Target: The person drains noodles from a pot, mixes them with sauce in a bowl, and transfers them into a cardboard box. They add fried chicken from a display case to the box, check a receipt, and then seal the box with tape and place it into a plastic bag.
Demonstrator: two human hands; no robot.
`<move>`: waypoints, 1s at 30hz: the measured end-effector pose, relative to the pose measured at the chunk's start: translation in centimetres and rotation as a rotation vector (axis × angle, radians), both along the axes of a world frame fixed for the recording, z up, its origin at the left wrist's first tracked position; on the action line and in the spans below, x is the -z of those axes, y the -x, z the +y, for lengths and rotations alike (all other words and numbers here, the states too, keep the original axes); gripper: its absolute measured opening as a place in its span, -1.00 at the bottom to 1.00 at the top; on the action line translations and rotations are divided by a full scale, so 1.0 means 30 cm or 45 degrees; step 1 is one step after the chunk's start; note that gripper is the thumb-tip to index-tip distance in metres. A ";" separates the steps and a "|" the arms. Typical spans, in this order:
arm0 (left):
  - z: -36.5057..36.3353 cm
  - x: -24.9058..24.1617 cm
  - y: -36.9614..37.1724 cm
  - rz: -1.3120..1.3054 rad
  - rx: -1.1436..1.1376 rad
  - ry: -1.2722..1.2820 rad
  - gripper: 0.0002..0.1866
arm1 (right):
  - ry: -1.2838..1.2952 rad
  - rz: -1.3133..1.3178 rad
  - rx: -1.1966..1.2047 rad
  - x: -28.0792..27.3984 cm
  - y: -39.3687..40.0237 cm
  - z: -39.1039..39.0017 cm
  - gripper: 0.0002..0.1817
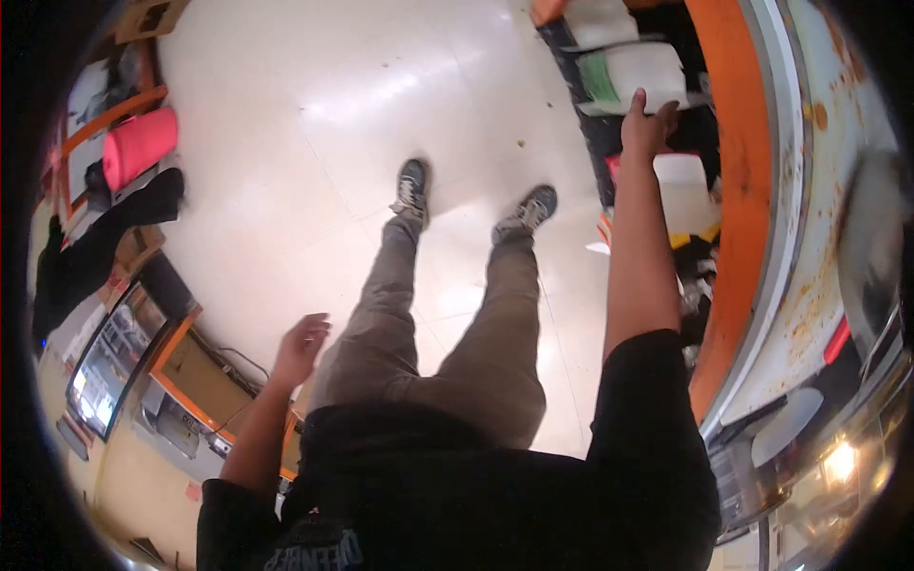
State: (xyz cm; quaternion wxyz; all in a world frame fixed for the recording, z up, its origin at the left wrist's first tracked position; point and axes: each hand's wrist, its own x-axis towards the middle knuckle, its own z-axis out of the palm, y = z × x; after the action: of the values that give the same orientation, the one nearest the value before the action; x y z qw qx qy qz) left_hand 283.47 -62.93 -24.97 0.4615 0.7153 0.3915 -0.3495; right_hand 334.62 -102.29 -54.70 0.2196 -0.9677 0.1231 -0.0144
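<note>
My right hand (649,131) reaches out to the right, thumb and fingers apart, with nothing seen in it. It overlaps the lower edge of a white plastic container with a green label (633,78) on a shelf under the counter. Just below the hand stands another whitish container (682,181) with some red at its edge. On the other side, my left hand (303,348) hangs beside my left thigh, loosely extended and holding nothing.
An orange-edged counter (731,190) with a rust-stained top runs along the right. To the left are a pink-red container (140,147), a dark cloth (119,238), a screen (119,347) and orange-framed furniture (181,366). Pale floor tiles (333,95) lie ahead of my feet.
</note>
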 end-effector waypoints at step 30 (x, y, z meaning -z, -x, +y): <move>-0.001 -0.107 0.291 0.111 -0.048 -0.261 -0.57 | -0.068 0.305 -0.161 0.141 -0.265 -0.266 -0.56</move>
State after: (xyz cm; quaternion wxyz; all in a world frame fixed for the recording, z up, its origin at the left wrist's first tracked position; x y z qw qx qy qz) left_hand 274.73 -62.96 -21.77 0.3749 0.7354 0.4582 -0.3297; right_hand 342.57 -110.28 -58.94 0.2294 -0.9621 0.0876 0.1185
